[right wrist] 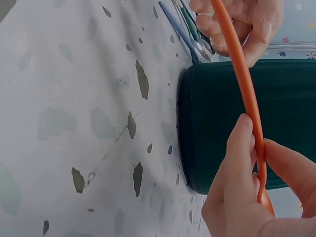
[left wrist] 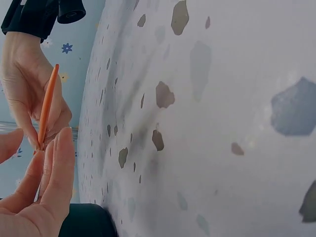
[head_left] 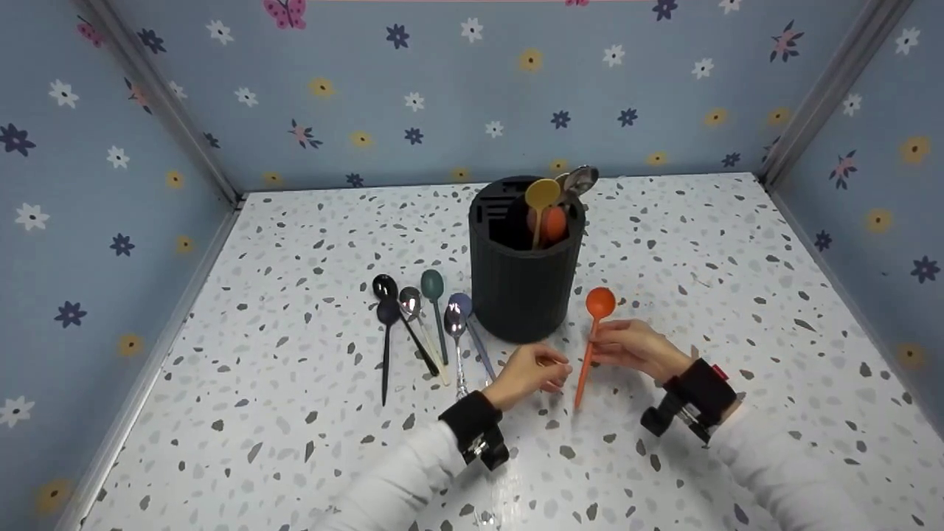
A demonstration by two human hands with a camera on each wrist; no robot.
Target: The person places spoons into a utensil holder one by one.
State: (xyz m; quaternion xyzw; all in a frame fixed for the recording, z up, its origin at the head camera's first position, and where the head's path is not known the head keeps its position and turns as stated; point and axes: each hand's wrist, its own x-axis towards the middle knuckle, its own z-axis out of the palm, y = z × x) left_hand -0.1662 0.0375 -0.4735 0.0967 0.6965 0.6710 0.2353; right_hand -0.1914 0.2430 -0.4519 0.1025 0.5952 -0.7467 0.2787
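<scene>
An orange spoon (head_left: 600, 303) is pinched by its handle between the thumb and fingers of my right hand (head_left: 638, 348), bowl upward, just right of the black utensil holder (head_left: 522, 295). The right wrist view shows thumb and fingertips meeting on the orange handle (right wrist: 239, 64). My left hand (head_left: 532, 375) is in front of the holder with nothing in it, its fingers loosely bent and close to the handle. In the left wrist view its fingers (left wrist: 57, 173) are fairly straight and the thumb stands apart. A yellow spoon (head_left: 543, 193), another orange one and metal spoons stand in the holder.
Left of the holder several spoons lie on the speckled table (head_left: 295, 354): a green spoon (head_left: 432, 284), a blue-purple spoon (head_left: 481, 341), a silver spoon (head_left: 455, 321) and black ones, including a matte black spoon (head_left: 386, 346). Flowered panels (head_left: 442, 88) enclose the table's back and sides.
</scene>
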